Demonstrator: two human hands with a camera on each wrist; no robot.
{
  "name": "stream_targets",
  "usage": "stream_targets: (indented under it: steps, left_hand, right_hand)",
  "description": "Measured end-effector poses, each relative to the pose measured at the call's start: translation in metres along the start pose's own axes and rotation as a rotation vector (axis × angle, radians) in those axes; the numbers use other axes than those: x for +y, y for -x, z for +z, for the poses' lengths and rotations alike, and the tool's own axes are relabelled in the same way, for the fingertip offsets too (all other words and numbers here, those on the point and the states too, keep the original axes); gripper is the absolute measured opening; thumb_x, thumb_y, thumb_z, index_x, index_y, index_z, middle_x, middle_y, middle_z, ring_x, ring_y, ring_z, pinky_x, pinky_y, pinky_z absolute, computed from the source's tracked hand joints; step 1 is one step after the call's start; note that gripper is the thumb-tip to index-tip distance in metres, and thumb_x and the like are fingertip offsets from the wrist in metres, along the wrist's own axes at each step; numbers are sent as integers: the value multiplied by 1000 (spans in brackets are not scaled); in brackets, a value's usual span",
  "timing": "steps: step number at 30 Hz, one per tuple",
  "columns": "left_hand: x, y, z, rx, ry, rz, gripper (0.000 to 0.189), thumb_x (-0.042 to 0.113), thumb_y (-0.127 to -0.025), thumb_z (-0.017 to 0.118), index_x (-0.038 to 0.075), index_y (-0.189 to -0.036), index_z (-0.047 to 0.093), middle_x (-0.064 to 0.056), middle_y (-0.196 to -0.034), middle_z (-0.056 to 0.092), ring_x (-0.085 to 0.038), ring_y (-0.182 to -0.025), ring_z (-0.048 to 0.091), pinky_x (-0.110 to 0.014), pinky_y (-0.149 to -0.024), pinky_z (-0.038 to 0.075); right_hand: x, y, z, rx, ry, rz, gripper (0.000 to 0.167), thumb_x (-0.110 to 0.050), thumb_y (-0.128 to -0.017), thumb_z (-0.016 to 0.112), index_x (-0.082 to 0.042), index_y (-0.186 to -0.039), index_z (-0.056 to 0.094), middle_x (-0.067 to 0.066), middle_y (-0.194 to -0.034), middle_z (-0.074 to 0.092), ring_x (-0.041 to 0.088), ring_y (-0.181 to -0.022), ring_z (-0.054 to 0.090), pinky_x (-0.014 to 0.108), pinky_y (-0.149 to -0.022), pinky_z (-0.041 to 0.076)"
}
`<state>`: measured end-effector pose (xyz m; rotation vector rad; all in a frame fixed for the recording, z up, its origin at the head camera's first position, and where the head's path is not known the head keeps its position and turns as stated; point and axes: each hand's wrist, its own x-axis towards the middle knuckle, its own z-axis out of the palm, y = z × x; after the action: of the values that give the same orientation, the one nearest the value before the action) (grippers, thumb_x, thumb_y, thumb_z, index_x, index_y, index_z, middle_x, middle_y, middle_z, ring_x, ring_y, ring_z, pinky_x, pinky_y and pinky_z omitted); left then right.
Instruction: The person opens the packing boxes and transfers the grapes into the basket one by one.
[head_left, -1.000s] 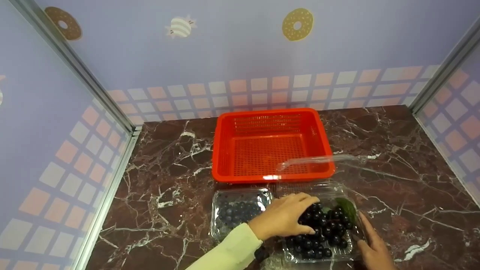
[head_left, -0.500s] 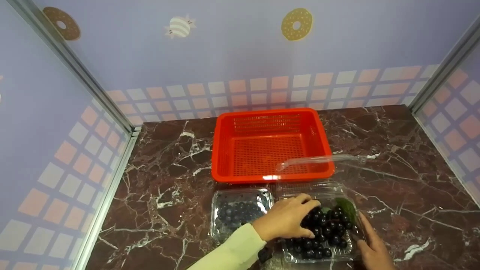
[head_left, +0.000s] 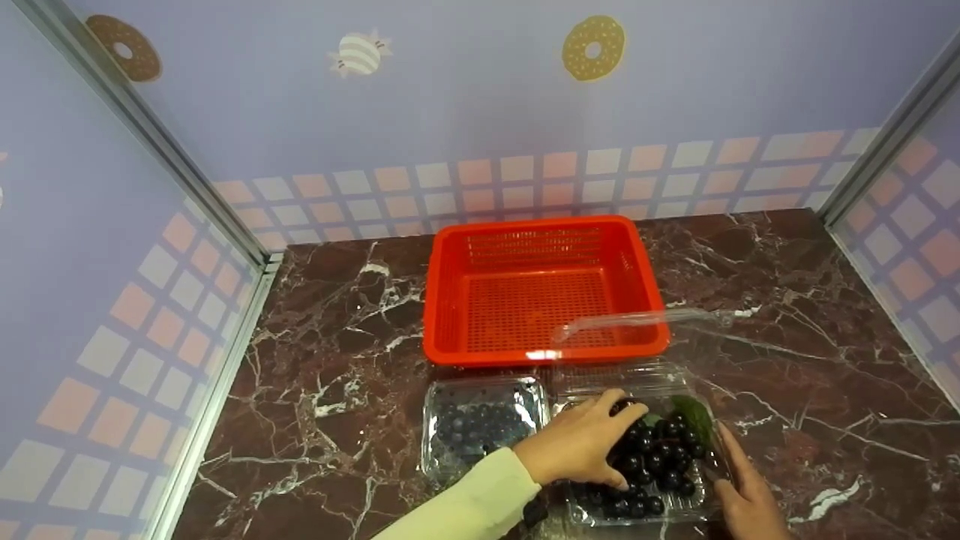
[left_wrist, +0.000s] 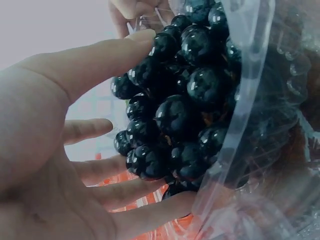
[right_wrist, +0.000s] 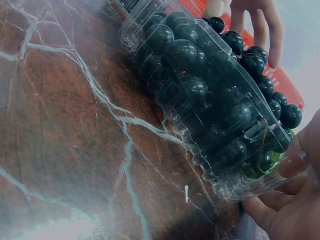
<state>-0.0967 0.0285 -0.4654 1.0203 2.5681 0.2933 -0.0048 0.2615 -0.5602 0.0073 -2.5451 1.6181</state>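
A clear plastic clamshell box (head_left: 615, 519) full of dark grapes (head_left: 664, 454) sits at the front right, its lid (head_left: 637, 322) raised against the basket. My left hand (head_left: 577, 446) reaches over the box's left side. Its fingers are spread and nearly straight around the grapes, and the thumb touches one in the left wrist view, where the bunch (left_wrist: 180, 115) shows close up. On the right, my right hand (head_left: 750, 487) grips the box's side wall, thumb and fingers on either side of it; the right wrist view shows this grip (right_wrist: 280, 210). A green leaf (head_left: 694, 420) lies among the grapes.
Behind the box stands a red plastic basket (head_left: 435, 300) with nothing in it. A second clear box (head_left: 431, 450) with small dark berries lies left of my left hand. A small dark object (head_left: 535, 511) is by the left sleeve. Patterned walls enclose the marble counter (head_left: 337, 360).
My left hand has shifted slightly to the right and toward me over the grapes. My right hand, the boxes and the basket have stayed in place.
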Motion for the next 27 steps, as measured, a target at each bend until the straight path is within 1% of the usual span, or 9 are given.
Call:
stream_targets:
  steps: [3,5,7,9,13,20,23,25,27]
  left_hand:
    - [1,-1,3,-13,27,-8,104,47,-67,83,41,-150,21,-1,-158,23,-24,-136,44,-39,-99,51]
    - [2,-2,5,-17,35,-11,105,46,-66,84,42,-150,21,-2,-159,22,-26,-135,45,-38,-96,52]
    - [3,-3,7,-22,38,-11,106,45,-65,84,42,-150,20,-2,-159,20,-26,-134,46,-37,-93,54]
    - [3,-4,8,-29,35,-11,107,43,-65,85,42,-150,20,-2,-160,19,-27,-132,47,-36,-90,55]
    - [4,-6,8,-33,20,-14,106,42,-64,86,42,-149,23,-1,-159,18,-26,-129,50,-32,-84,56]
    - [3,-5,11,-6,27,-2,104,38,-62,88,39,-148,28,0,-157,19,-25,-129,49,-31,-85,56]
    - [3,-4,11,-2,40,6,104,37,-62,88,38,-148,29,0,-156,21,-23,-125,52,-29,-83,56]
    - [2,-4,10,-16,47,4,105,37,-61,88,39,-148,29,1,-156,21,-22,-123,53,-27,-79,56]
    - [3,-5,10,-54,48,-5,109,36,-59,88,40,-149,27,3,-157,17,-20,-118,54,-23,-71,56]
  right_hand:
    - [0,-1,-2,-52,0,78,76,16,-84,40,-2,-154,14,-4,-158,18,-30,-124,15,-8,-96,15]
    - [-2,-1,-3,-86,-1,139,77,14,-87,38,-6,-155,9,19,-159,13,-18,-134,10,-8,-94,13]
    - [-3,-2,-4,-113,-3,171,78,13,-88,37,-9,-156,5,30,-157,9,-12,-137,6,-9,-93,11]
    - [-4,-2,-4,-108,-4,165,78,13,-87,37,-8,-156,6,31,-156,11,-12,-137,7,-9,-93,12]
    - [-4,-2,-2,-80,-19,97,78,17,-84,38,-2,-154,10,35,-153,17,-34,-118,16,-7,-96,17]
    - [-1,-2,0,-55,-19,46,78,19,-82,39,0,-153,13,37,-150,20,-34,-118,20,-5,-97,20]
    - [-1,-2,1,-40,-38,34,77,21,-81,38,3,-152,15,38,-148,22,-33,-117,23,-2,-98,26]
    - [-1,-2,2,-36,-58,28,77,23,-80,36,4,-152,15,39,-147,23,-32,-116,26,-1,-95,31]
    - [-2,-2,3,-30,-69,24,76,23,-80,36,6,-151,16,39,-146,24,-32,-116,28,-1,-92,34]
